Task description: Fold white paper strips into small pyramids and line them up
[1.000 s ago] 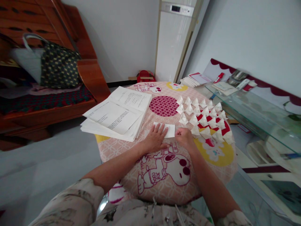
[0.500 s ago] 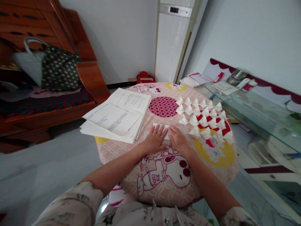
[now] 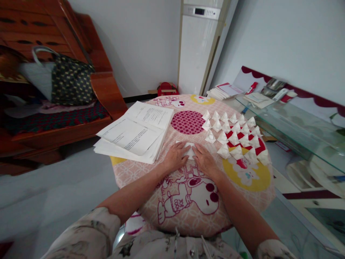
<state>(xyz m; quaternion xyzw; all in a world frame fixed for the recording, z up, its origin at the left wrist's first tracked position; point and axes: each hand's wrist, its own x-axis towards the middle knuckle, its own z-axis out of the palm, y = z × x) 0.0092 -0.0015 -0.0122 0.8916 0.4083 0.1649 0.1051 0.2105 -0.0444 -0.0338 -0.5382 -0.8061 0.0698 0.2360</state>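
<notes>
A small folded piece of white paper (image 3: pixel 190 153) lies on the cloth-covered round table (image 3: pixel 151 187), between my two hands. At its left side, my left hand (image 3: pixel 174 157) has bent fingers and a thumb closed on the paper. My right hand (image 3: pixel 205 160) closes on the right edge, its fingertips pressed against it. Parts of the paper are hidden under the fingers. Right of my hands stand several pointed folded paper shapes (image 3: pixel 222 138) in rows. To the left, a stack of printed sheets (image 3: pixel 140 135) lies spread open.
A glass-topped cabinet (image 3: pixel 293 126) borders the table on the right, bearing papers and small items. A wooden bench (image 3: pixel 104 84) with a patterned bag (image 3: pixel 71 82) stands at left. Behind the table are a white upright unit (image 3: pixel 195 54) and a red object (image 3: pixel 165 88) on the floor.
My left hand has drawn back slightly left from lying flat across the paper, and its fingers are now bent at the edge. More of the paper shows between my hands.
</notes>
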